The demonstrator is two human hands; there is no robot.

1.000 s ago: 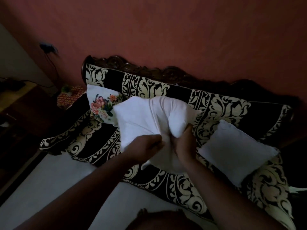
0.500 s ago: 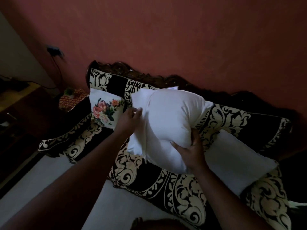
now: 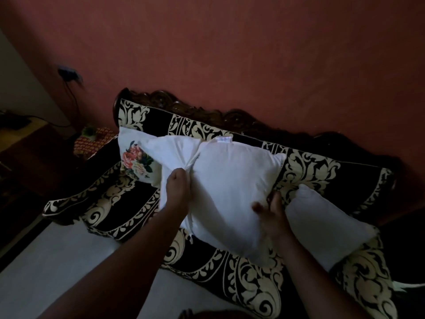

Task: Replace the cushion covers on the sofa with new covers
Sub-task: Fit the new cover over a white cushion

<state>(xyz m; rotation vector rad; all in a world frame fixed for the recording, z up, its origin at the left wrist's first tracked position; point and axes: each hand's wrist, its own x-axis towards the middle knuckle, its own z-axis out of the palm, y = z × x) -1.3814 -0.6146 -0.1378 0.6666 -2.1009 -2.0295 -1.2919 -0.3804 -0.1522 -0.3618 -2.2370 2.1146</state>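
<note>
A plump white cushion [image 3: 230,180] in a plain white cover lies on the seat of the black-and-cream patterned sofa [image 3: 308,171], leaning toward the backrest. My left hand [image 3: 178,184] pinches the bunched cover fabric at the cushion's left side, where a seam and a loose tie run down. My right hand [image 3: 270,211] is blurred and grips the cushion's lower right edge. A floral-print cushion [image 3: 135,161] stands behind it at the left. Another white cushion [image 3: 326,222] lies at the right.
A carved dark wooden frame [image 3: 207,111] tops the sofa against a red wall [image 3: 230,54]. A small patterned side table [image 3: 92,143] stands left of the sofa, with a wall socket and cable [image 3: 69,74] above. Pale floor [image 3: 57,261] lies in front.
The cushion has come down from being held up and now lies flatter on the sofa seat. My left hand moved from its upper left edge to the gathered seam; my right hand slid along the lower edge.
</note>
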